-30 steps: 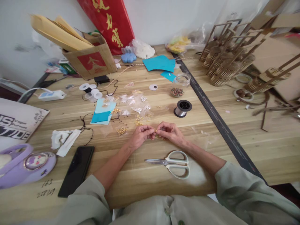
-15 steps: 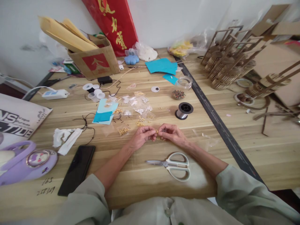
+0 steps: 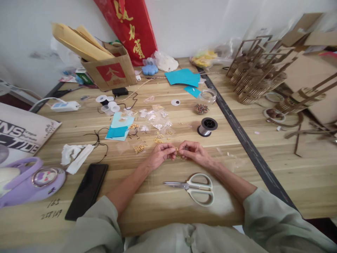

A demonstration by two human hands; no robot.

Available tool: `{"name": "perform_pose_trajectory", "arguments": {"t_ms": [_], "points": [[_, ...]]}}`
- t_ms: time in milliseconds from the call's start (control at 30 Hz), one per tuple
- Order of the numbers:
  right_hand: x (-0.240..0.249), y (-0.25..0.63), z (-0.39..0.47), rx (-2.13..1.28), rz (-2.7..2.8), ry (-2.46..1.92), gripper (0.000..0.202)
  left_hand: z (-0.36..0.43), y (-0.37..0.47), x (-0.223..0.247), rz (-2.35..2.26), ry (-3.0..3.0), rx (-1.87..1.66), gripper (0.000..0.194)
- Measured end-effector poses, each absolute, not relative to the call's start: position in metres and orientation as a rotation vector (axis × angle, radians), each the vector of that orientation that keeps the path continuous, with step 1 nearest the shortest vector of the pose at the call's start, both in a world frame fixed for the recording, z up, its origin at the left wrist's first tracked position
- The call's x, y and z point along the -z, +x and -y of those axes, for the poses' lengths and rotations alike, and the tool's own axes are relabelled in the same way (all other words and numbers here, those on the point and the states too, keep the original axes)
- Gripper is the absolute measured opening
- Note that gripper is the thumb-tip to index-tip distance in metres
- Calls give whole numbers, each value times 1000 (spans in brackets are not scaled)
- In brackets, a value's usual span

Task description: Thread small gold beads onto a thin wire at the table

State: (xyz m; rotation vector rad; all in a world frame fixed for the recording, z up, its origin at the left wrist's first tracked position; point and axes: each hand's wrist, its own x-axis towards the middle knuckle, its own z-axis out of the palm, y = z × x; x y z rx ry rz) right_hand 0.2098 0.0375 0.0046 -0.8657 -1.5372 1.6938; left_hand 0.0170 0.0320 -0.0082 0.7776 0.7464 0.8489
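Fingertips nearly together, my left hand point(image 3: 161, 155) and my right hand point(image 3: 195, 151) meet above the middle of the table. Between them is a small gold-coloured ring point(image 3: 177, 149), pinched from both sides; its finer detail is too small to make out. Just under the fingers lie more tiny gold pieces point(image 3: 178, 157), partly hidden by the hands. Left of my left hand is a pile of gold beads point(image 3: 139, 149), with further gold findings point(image 3: 158, 137) behind it. Scissors with pale handles point(image 3: 201, 189) lie between my forearms, blades pointing left.
A spool of thin wire point(image 3: 207, 126) stands beyond my right hand, near a bowl of mixed beads point(image 3: 201, 108). Small bags of silver pieces point(image 3: 158, 125) and blue cards point(image 3: 117, 132) lie farther back. A black phone point(image 3: 86, 191) is at left; wooden lantern-like frames point(image 3: 250, 84) stand at right.
The whole view has shifted slightly. Both hands stay at nearly the same spot, and the gold ring shows a little more plainly between the fingertips.
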Motion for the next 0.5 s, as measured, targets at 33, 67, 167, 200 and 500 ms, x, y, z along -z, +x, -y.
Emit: {"name": "perform_pose_trajectory", "arguments": {"t_ms": [33, 67, 167, 200, 500], "points": [[-4, 210, -38, -1695, 1542, -864, 27, -32, 17, 8, -748, 778, -850, 22], [-4, 210, -38, -1697, 1548, -862, 27, -32, 17, 8, -749, 778, -850, 22], [-4, 210, -38, -1704, 1562, -857, 28, -31, 17, 8, -755, 778, -850, 23], [-4, 210, -38, -1706, 1567, -856, 28, -31, 18, 8, -756, 777, -850, 23], [-6, 211, -39, -1720, 1566, -867, 30, -32, 17, 7, -755, 783, -835, 25]]}}
